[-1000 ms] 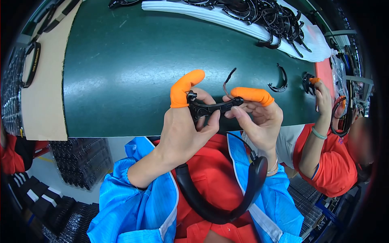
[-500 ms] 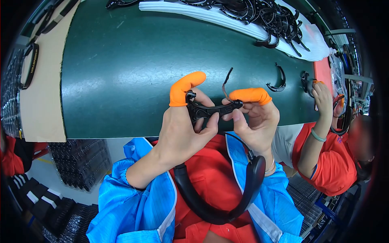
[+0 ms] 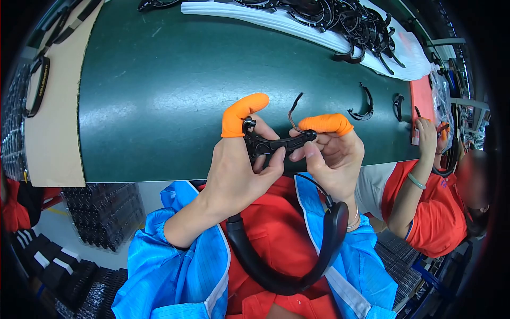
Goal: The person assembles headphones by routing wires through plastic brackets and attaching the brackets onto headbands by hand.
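Note:
Between my two hands, above the near edge of the green tabletop, is a curved black plastic part [image 3: 279,144] with a hinge-like end. My left hand [image 3: 239,167] grips its left end, thumb and fingers closed on it. At the other end, my right hand [image 3: 340,159] pinches the part between thumb and fingers. An orange finger cot [image 3: 232,121] covers my left index finger, and another orange cot [image 3: 326,124] covers the right one. Thin dark wires [image 3: 291,114] rise from the part's right end. My fingers hide some of the part.
Similar black parts [image 3: 366,26] lie piled on white foam sheets [image 3: 255,17] at the back. Two curved pieces, one a black arc [image 3: 368,103], lie to the right on the green table [image 3: 159,106]. Cardboard [image 3: 64,122] covers the left side. A co-worker's hand [image 3: 426,138] is at the right.
My hands and the part stay almost in place; the wires lean slightly differently. The co-worker's hand has moved down a little, away from the small black piece on the table.

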The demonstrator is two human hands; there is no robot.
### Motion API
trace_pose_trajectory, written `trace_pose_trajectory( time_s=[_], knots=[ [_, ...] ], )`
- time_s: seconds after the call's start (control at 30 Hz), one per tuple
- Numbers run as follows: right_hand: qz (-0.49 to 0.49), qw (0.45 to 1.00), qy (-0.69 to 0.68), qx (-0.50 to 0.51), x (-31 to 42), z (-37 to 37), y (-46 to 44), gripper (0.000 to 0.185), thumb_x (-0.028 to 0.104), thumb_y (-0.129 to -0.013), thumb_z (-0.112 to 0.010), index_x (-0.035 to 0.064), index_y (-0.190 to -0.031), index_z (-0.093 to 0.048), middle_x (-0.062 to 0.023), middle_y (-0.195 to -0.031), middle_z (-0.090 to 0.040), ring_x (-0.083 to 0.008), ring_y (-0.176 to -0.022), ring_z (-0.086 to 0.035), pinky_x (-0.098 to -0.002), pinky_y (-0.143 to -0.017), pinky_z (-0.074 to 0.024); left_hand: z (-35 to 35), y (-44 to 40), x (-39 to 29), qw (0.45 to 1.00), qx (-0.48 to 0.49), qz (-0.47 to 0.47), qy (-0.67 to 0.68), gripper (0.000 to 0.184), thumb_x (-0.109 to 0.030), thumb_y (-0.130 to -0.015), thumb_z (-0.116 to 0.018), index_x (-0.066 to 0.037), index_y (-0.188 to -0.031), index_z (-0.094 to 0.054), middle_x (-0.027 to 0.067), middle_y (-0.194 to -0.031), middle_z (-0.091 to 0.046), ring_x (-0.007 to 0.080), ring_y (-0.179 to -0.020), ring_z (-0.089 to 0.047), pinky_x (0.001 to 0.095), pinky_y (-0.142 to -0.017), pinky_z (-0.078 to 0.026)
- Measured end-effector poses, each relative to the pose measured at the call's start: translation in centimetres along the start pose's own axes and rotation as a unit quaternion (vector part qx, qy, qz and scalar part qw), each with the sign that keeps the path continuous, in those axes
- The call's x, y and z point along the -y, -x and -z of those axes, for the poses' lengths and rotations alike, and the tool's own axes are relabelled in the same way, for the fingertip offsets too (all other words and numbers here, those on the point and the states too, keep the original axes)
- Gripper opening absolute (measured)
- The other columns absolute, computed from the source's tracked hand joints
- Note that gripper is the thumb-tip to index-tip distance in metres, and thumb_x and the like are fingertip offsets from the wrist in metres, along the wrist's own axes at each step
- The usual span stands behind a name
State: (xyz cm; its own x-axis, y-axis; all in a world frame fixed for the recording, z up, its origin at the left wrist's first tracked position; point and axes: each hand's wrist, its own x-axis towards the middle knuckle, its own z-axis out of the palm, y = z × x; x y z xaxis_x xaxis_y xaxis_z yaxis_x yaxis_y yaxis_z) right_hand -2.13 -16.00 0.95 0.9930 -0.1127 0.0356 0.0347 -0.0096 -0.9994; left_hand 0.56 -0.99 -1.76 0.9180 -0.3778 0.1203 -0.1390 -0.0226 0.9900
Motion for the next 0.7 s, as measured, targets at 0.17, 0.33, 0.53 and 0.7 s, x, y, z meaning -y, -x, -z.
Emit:
trace_pose_trajectory(
  time_s=[0.17, 0.33, 0.53, 0.7],
  knots=[
    [0.010, 0.999, 0.019, -0.026, -0.6, -0.3, 0.2, 0.021, -0.008, -0.070, -0.052, -0.0078, -0.090, -0.048, -0.0118, -0.081, -0.056, -0.0106, -0.063, -0.057, -0.0207, -0.058, -0.0482, -0.1, 0.0, -0.1, 1.000, 0.009, 0.008, 0.001, 0.063, 0.008, -0.069, -0.058, -0.003, -0.122, -0.025, 0.0041, -0.083, -0.047, 0.0011, -0.054, -0.042, 0.0136, -0.048, -0.034],
    [-0.006, 1.000, -0.002, -0.019, -0.4, -0.2, 0.2, 0.020, -0.008, -0.071, -0.052, -0.0076, -0.090, -0.048, -0.0116, -0.080, -0.056, -0.0108, -0.063, -0.057, -0.0208, -0.058, -0.0482, 0.0, 0.2, 0.0, 1.000, 0.011, 0.026, 0.013, 0.066, 0.009, -0.069, -0.057, -0.003, -0.123, -0.023, 0.0046, -0.084, -0.048, 0.0029, -0.059, -0.046, 0.0140, -0.052, -0.037],
    [0.009, 1.000, -0.012, -0.017, -0.2, 0.1, 0.1, 0.020, -0.008, -0.071, -0.052, -0.0078, -0.091, -0.047, -0.0127, -0.081, -0.056, -0.0114, -0.063, -0.057, -0.0212, -0.058, -0.0483, 0.2, 1.0, 0.2, 0.999, -0.035, -0.010, 0.005, 0.063, 0.007, -0.073, -0.053, -0.001, -0.126, -0.020, 0.0088, -0.091, -0.051, 0.0114, -0.072, -0.055, 0.0219, -0.068, -0.045],
    [0.049, 0.998, 0.023, -0.022, 0.4, 0.7, 0.5, 0.022, -0.010, -0.073, -0.043, -0.0072, -0.095, -0.045, -0.0181, -0.090, -0.054, -0.0152, -0.065, -0.059, -0.0248, -0.057, -0.0516, 1.1, 2.0, -0.7, 0.991, 0.021, 0.117, 0.069, 0.033, -0.007, -0.080, -0.055, 0.005, -0.108, -0.044, 0.0106, -0.075, -0.059, 0.0163, -0.062, -0.060, 0.0249, -0.059, -0.046]
  ],
)
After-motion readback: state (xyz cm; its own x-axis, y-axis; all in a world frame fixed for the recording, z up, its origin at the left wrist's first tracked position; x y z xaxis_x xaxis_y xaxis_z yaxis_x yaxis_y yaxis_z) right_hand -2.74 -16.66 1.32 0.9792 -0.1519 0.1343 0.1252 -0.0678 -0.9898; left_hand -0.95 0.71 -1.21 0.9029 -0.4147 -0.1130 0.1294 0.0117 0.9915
